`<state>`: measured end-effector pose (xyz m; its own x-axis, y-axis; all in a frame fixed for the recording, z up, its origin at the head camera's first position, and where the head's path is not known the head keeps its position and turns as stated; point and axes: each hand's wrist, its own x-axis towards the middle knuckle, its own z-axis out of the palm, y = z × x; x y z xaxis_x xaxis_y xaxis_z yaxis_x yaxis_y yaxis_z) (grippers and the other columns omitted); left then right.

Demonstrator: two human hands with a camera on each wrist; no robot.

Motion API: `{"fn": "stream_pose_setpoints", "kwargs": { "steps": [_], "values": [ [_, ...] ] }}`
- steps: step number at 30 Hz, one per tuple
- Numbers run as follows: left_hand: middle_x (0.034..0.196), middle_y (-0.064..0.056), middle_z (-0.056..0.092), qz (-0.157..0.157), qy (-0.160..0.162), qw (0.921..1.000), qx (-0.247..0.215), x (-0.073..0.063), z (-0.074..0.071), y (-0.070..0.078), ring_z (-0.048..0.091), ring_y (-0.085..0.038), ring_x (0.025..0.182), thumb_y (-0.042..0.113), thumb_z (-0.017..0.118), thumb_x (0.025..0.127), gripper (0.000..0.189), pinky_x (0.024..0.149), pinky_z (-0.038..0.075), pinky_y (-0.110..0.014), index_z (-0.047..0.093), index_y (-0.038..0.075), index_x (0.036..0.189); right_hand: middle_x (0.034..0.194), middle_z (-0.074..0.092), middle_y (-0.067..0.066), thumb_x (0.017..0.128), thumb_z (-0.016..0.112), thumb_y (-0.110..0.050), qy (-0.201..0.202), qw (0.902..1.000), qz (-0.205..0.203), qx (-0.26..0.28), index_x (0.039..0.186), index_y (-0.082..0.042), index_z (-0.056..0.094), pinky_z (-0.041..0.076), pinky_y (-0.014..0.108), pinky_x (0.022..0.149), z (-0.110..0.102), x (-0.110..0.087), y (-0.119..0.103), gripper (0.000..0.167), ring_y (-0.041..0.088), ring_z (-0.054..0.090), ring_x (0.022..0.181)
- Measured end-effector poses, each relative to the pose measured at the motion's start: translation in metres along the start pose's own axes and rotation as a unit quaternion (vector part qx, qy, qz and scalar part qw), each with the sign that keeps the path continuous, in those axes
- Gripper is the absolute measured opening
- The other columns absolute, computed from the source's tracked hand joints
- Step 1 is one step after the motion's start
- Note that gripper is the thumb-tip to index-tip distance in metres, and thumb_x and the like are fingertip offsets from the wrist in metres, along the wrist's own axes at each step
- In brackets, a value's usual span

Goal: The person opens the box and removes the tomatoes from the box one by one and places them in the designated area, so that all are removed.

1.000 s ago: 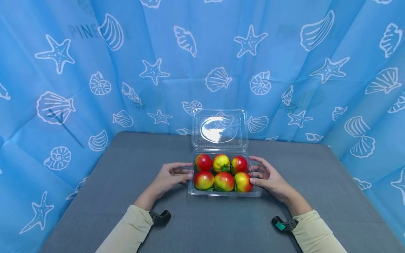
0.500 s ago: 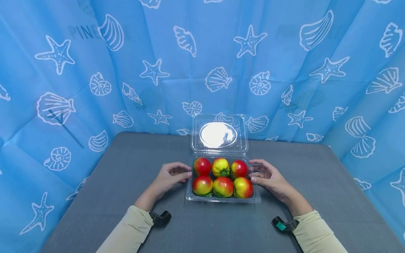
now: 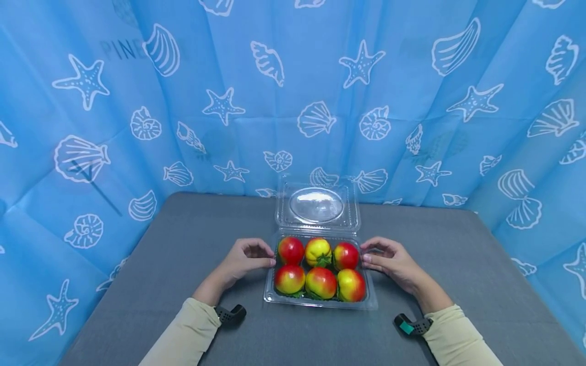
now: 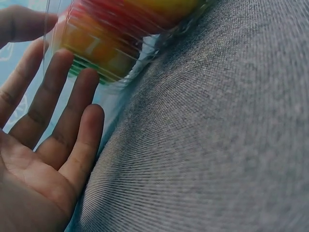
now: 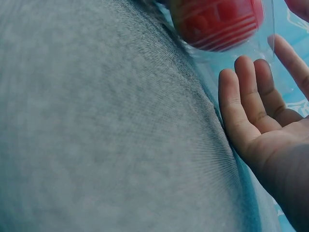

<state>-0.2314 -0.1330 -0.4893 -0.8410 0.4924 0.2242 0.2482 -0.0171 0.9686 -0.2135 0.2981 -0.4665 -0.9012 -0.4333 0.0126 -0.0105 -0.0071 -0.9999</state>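
Note:
A clear plastic clamshell container (image 3: pixel 320 303) lies on the grey table with its lid (image 3: pixel 286 216) raised at the back. Several round red-and-yellow fruits (image 3: pixel 321 282) with green leafy bases fill it in two rows. At its left side, my left hand (image 3: pixel 242 260) pinches the rim between thumb and index finger. The other left fingers (image 4: pixel 87 94) spread along the ribbed wall in the left wrist view. My right hand (image 3: pixel 393 262) pinches the opposite rim likewise, its lower fingers (image 5: pixel 231 92) bent below the rim in the right wrist view.
The grey cloth-covered table (image 3: pixel 201 218) reaches past the container on every side. Behind it hangs a blue curtain (image 3: pixel 284 122) printed with white shells and starfish, close to the raised lid. Dark bands (image 3: pixel 231 315) sit on both wrists.
The container has slid toward me, its lid coming along with it. My hands have shifted only slightly the same way, staying at its two sides.

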Motion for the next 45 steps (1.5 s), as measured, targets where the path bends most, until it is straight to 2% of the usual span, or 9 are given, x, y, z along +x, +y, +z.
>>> {"fn": "stream_pose_setpoints", "kwargs": {
  "steps": [9,16,26,29,32,36,39,42,45],
  "values": [
    [0.097,-0.008,0.076,0.015,-0.019,0.9997,-0.009,-0.001,-0.001,0.001,0.069,-0.018,0.087,0.003,0.073,0.095,0.013,0.081,0.061,-0.027,0.071,-0.007,0.104,0.114,0.068,-0.001,0.107,0.057,-0.001,-0.025,0.9993,-0.02,0.017,0.118,-0.006,0.07,0.064,0.031,0.092,-0.002,0.0,0.001,0.018,0.011,0.074,0.1],
    [0.098,-0.02,0.073,0.025,-0.022,0.9994,-0.006,0.0,-0.001,0.001,0.069,-0.02,0.087,0.002,0.072,0.095,0.012,0.082,0.061,-0.028,0.07,-0.007,0.103,0.111,0.069,-0.002,0.108,0.057,-0.002,-0.019,0.9997,-0.014,0.002,0.118,-0.007,0.07,0.064,0.03,0.091,0.0,-0.001,-0.003,0.017,0.01,0.073,0.098],
    [0.099,-0.001,0.075,0.016,-0.005,0.9998,0.012,0.001,0.001,0.009,0.067,-0.022,0.089,0.005,0.07,0.099,0.01,0.083,0.059,-0.029,0.073,0.0,0.106,0.098,0.065,-0.003,0.107,0.061,-0.009,0.041,0.996,-0.014,-0.078,0.119,0.0,0.068,0.063,0.028,0.082,0.0,-0.001,-0.008,0.017,0.016,0.067,0.087],
    [0.101,-0.004,0.075,0.022,0.004,0.9992,0.032,0.001,0.002,0.014,0.068,-0.021,0.088,0.01,0.07,0.1,0.014,0.082,0.06,-0.029,0.073,0.0,0.11,0.099,0.064,-0.003,0.106,0.063,-0.008,0.051,0.9946,-0.016,-0.088,0.121,0.002,0.066,0.063,0.029,0.083,0.0,-0.001,-0.01,0.019,0.016,0.068,0.088],
    [0.102,-0.008,0.074,0.008,0.011,0.9964,0.084,0.001,0.004,0.022,0.069,-0.021,0.09,0.019,0.075,0.098,0.028,0.084,0.06,-0.029,0.071,0.002,0.119,0.102,0.065,-0.002,0.105,0.063,-0.007,0.056,0.9926,-0.029,-0.103,0.122,0.008,0.064,0.064,0.03,0.084,0.002,-0.001,-0.013,0.022,0.017,0.069,0.089],
    [0.11,-0.006,0.072,-0.04,0.032,0.9828,0.178,0.001,0.009,0.032,0.068,-0.021,0.099,0.039,0.083,0.091,0.06,0.091,0.059,-0.035,0.063,0.011,0.14,0.105,0.068,-0.003,0.104,0.065,-0.007,0.071,0.9885,-0.039,-0.128,0.122,0.01,0.064,0.064,0.03,0.085,0.004,-0.002,-0.018,0.024,0.019,0.07,0.089],
    [0.131,-0.002,0.068,-0.07,0.047,0.9666,0.242,-0.001,0.014,0.039,0.065,-0.021,0.115,0.053,0.087,0.084,0.084,0.098,0.058,-0.046,0.054,0.021,0.153,0.106,0.069,-0.003,0.104,0.067,-0.009,0.078,0.9855,-0.034,-0.147,0.122,0.008,0.065,0.063,0.028,0.085,0.006,-0.002,-0.021,0.025,0.021,0.07,0.09],
    [0.155,0.002,0.054,-0.091,0.048,0.9494,0.297,-0.003,0.021,0.048,0.058,-0.025,0.135,0.067,0.087,0.076,0.1,0.106,0.056,-0.057,0.044,0.033,0.16,0.106,0.069,-0.004,0.104,0.068,-0.012,0.081,0.9818,-0.034,-0.168,0.123,0.007,0.066,0.06,0.024,0.085,0.008,-0.003,-0.023,0.027,0.021,0.068,0.092],
    [0.168,0.005,0.04,-0.096,0.041,0.9329,0.345,-0.004,0.028,0.057,0.049,-0.03,0.147,0.077,0.083,0.071,0.108,0.11,0.051,-0.065,0.037,0.043,0.162,0.108,0.07,-0.004,0.104,0.069,-0.013,0.084,0.9775,-0.04,-0.189,0.122,0.006,0.067,0.056,0.022,0.087,0.01,-0.002,-0.024,0.027,0.017,0.065,0.096]
  ]
}}
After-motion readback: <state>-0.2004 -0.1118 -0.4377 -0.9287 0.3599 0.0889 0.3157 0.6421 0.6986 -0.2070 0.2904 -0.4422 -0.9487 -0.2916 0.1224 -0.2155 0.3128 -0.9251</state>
